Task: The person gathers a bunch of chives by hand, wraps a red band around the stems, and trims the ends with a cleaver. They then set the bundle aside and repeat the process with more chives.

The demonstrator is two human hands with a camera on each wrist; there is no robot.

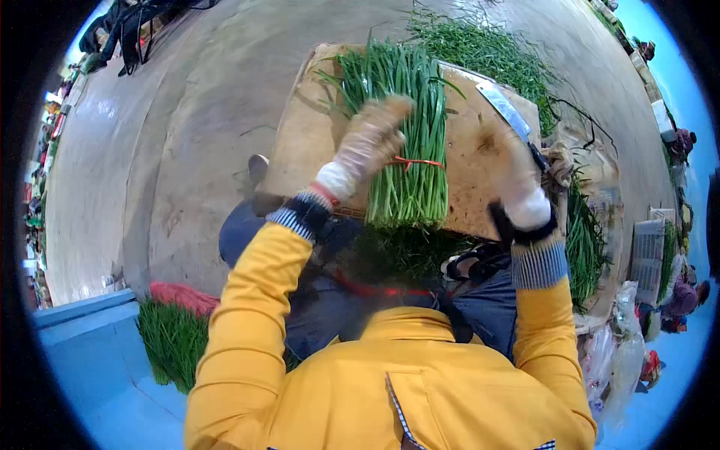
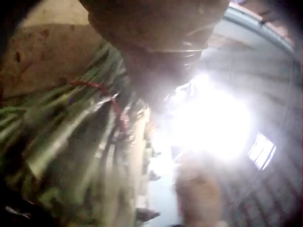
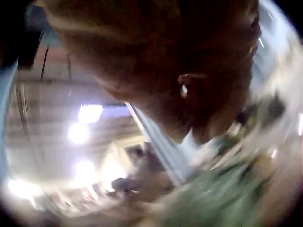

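A bunch of long green stalks (image 1: 409, 187), tied with a red band (image 1: 415, 161), lies on a brown board (image 1: 472, 191). Above its left side is my gloved left hand (image 1: 371, 139), blurred, with fingers stretched towards the leaves; contact is unclear. In the left wrist view the hand (image 2: 158, 42) is beside the banded stalks (image 2: 66, 137). My gloved right hand (image 1: 514, 169) is a blur over the board's right side, close to a knife (image 1: 504, 109) whose dark handle is beside the hand. The right wrist view shows the hand (image 3: 165, 61) from close up, its grip unclear.
Loose green leaves (image 1: 487, 49) are heaped on the floor beyond the board. More greens (image 1: 585, 240) lie at the right, near a grey crate (image 1: 649, 251) and plastic bags (image 1: 622, 330). Another green bundle (image 1: 172, 341) and red netting (image 1: 184, 296) are at the lower left.
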